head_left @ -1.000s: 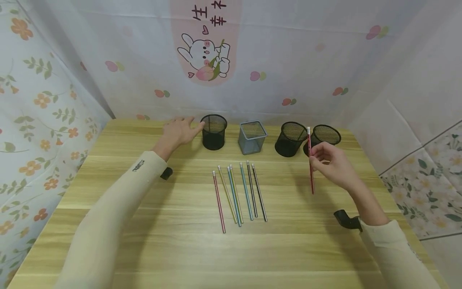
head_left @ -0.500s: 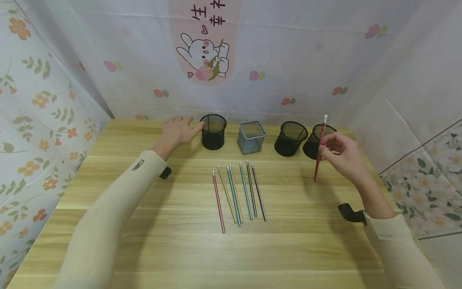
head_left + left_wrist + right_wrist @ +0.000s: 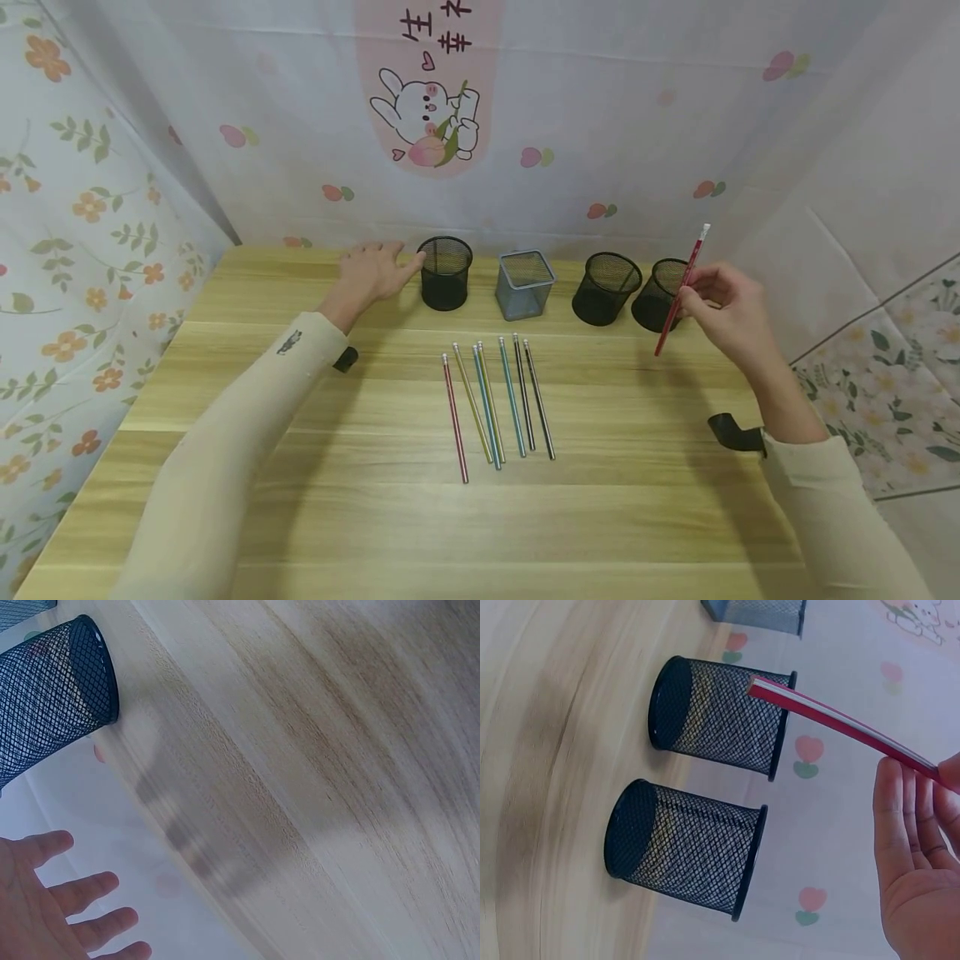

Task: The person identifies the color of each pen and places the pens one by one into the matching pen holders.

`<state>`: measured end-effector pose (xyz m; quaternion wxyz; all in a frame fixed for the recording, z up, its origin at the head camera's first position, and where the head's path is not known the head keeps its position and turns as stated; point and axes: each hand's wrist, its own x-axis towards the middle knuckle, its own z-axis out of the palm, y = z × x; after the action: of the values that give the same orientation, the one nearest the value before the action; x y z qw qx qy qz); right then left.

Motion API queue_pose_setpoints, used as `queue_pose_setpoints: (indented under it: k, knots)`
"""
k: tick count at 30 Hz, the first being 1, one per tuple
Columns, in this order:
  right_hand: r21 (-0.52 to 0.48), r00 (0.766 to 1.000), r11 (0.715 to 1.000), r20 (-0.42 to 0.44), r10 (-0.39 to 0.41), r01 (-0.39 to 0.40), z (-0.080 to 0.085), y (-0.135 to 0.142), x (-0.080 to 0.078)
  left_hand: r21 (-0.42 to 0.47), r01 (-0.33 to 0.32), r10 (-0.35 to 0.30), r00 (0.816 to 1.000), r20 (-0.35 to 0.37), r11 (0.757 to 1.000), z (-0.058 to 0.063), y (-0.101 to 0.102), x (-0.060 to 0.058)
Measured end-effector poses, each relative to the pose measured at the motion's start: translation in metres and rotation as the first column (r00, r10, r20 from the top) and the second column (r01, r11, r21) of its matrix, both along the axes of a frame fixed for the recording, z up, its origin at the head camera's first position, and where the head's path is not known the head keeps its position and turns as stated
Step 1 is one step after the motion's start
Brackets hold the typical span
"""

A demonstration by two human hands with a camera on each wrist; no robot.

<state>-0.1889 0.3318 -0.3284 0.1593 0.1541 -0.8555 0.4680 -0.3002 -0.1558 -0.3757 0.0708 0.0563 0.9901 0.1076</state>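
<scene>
My right hand (image 3: 726, 310) pinches a red pencil (image 3: 667, 333) between thumb and fingers. The pencil slants, eraser end up and to the right, its lower end in front of the far-right black mesh pencil cup (image 3: 651, 305). In the right wrist view the pencil (image 3: 840, 726) crosses the rim of the neighbouring black mesh cup (image 3: 720, 720). At the back left, my left hand (image 3: 372, 273) has its fingers spread, thumb right at another black mesh cup (image 3: 444, 287). The left wrist view shows that hand (image 3: 67, 900) holding nothing.
A square grey mesh cup (image 3: 522, 292) stands between the round black ones along the back edge. Mid-table lie several pencils: a red one (image 3: 455, 421), plus yellow, blue and black ones (image 3: 537, 400). Behind hangs a printed cloth (image 3: 600, 108).
My right hand has moved right and farther back with the red pencil, which now leans more to the right. The left hand and the pencils on the table have stayed put.
</scene>
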Motion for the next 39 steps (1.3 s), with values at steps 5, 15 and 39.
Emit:
queue_pose_setpoints:
  k: [5, 15, 39]
  knots:
    - [-0.008, 0.999, 1.000, -0.037, -0.018, 0.018, 0.002, 0.001, -0.004, 0.002, 0.003, -0.003, 1.000, -0.004, 1.000, 0.001, 0.001, 0.001]
    - [-0.027, 0.997, 0.999, -0.065, -0.032, 0.031, 0.011, 0.004, -0.006, 0.014, 0.006, -0.006, 1.000, 0.001, 1.000, 0.001, 0.003, 0.000]
    - [-0.061, 0.993, 0.995, -0.093, -0.079, 0.074, 0.009, 0.007, -0.014, 0.030, 0.005, -0.006, 1.000, 0.013, 1.000, -0.001, 0.000, 0.001]
